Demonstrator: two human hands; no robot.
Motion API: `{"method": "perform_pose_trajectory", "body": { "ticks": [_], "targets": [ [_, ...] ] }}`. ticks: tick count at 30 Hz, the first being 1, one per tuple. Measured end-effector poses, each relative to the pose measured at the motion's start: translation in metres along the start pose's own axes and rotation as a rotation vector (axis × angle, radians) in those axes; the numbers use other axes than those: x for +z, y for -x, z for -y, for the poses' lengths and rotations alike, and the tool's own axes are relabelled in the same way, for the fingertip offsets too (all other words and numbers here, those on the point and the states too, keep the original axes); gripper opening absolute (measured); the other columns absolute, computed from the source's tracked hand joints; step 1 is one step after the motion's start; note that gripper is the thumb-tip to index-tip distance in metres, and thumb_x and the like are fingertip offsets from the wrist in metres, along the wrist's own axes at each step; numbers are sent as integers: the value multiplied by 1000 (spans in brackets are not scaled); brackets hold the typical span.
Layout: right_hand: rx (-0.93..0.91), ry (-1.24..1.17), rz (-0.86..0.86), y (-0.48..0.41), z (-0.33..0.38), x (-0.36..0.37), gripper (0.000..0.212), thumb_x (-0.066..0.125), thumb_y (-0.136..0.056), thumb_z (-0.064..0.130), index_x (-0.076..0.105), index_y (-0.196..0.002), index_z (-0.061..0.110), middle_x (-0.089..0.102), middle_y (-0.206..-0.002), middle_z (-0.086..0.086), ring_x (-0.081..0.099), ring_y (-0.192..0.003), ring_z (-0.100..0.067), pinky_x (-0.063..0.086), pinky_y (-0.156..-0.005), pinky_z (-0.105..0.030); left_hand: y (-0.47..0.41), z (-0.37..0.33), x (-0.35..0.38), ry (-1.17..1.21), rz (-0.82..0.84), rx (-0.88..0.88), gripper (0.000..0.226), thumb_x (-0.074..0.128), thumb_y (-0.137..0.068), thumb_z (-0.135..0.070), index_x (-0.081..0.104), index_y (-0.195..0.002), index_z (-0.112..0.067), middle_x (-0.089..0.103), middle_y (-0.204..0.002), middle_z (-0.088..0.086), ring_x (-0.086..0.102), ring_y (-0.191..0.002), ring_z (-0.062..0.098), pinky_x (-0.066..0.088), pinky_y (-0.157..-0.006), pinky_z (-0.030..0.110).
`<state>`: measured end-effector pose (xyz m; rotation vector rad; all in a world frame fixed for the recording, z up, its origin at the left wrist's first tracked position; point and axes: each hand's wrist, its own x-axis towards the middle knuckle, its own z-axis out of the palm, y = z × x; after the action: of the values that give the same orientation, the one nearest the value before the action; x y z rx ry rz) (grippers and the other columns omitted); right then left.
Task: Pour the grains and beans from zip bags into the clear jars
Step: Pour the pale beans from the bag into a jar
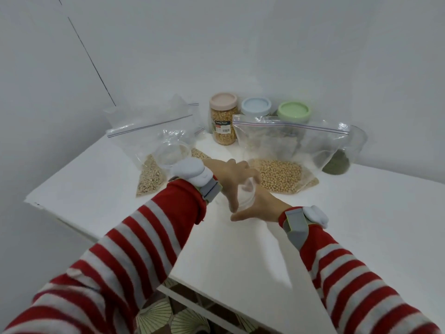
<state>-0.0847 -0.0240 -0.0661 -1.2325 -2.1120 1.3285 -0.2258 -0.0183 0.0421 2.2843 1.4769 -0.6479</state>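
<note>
At the left of the frame a zip bag of pale grains (pixel 150 175) slumps on the white table (pixel 361 213) with its seal uppermost, which likely keeps the contents settled in the bottom corner; touching or just in front of it sits an open clear jar (pixel 172 153), mouth up, seemingly waiting to be filled; at the centre the left hand (pixel 228 173) curls over the top of the held jar (pixel 246 192), a small clear one, and the right hand (pixel 256 206) wraps its lower side, thumb stretched leftward; both grip it, probably to steady it or work its top, though blur hides whether a lid is on; behind, against the wall, a pink-lidded jar of corn kernels (pixel 222 126), a blue-lidded jar (pixel 256 106) and a green-lidded jar (pixel 292 110) are set out of the way, the first apparently finished; right of centre a zip bag of soybeans (pixel 279 175) stands within easy reach; at far right sits a bag of green grains (pixel 337 162); the table is plain and pushed into a corner of bare white walls (pixel 240 44); patterned floor tiles (pixel 183 321) show at the bottom edge.
</note>
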Motion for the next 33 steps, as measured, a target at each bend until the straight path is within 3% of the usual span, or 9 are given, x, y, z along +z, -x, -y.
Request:
{"method": "perform_pose_trajectory", "body": {
  "ticks": [3,6,9,16,20,23,26,29,33],
  "targets": [
    [5,-23,7,0,-3,1,120,92,-64,21,10,-151,24,28,-139,24,27,-133,1,27,-95,-3,1,3,-15,175,-137,-83,78,71,-75,-60,35,-139,-32,42,-126,-2,49,-105,22,45,-81,35],
    [77,-78,84,1,-5,-4,118,93,-62,19,16,-151,26,36,-146,11,30,-140,-10,28,-104,-21,5,35,-29,591,-364,-187,70,60,-82,-62,36,-136,-24,47,-118,-1,55,-96,19,54,-76,38],
    [107,-55,190,6,-4,-14,115,94,-61,21,21,-150,32,36,-148,12,30,-140,-9,27,-109,-28,-15,65,-7,676,-684,-300,81,73,-74,-59,35,-132,-17,45,-123,9,55,-105,27,50,-91,42],
    [350,385,320,23,13,-52,103,85,-72,30,22,-152,34,37,-151,14,37,-136,-11,30,-112,-36,-77,65,72,817,-948,-370,62,87,-65,-47,41,-80,-10,47,-87,14,48,-88,28,38,-74,35],
    [143,312,-188,26,45,-107,24,64,-91,13,65,-115,14,65,-114,-1,61,-102,-18,48,-88,-19,-93,76,98,677,-710,-446,41,80,-75,-40,49,-79,-14,50,-124,9,41,-123,25,35,-98,31],
    [46,518,-697,18,57,-154,32,59,-90,11,62,-122,14,55,-128,-9,51,-113,-30,39,-95,-23,-95,86,88,626,-693,-401,54,80,-74,-44,57,-108,-9,50,-129,11,41,-126,28,30,-102,32],
    [403,831,-512,9,52,-183,49,62,-91,28,49,-138,20,49,-142,-10,43,-130,-33,29,-107,-42,-81,76,49,984,-890,-220,64,73,-84,-38,45,-132,-6,52,-128,4,48,-122,21,36,-104,32],
    [419,790,-476,9,58,-183,12,61,-93,31,68,-95,21,66,-108,-6,58,-109,-30,33,-98,-41,-69,63,3,1300,-797,38,60,69,-90,-24,39,-140,-18,55,-127,-5,52,-118,10,44,-93,21],
    [207,579,-613,20,82,-184,16,68,-89,35,72,-81,22,69,-90,-2,62,-95,-25,45,-83,-36,-70,77,-54,927,-1115,-48,8,73,-83,-13,72,-85,-21,70,-91,1,64,-85,-1,51,-82,18]
  ]
}}
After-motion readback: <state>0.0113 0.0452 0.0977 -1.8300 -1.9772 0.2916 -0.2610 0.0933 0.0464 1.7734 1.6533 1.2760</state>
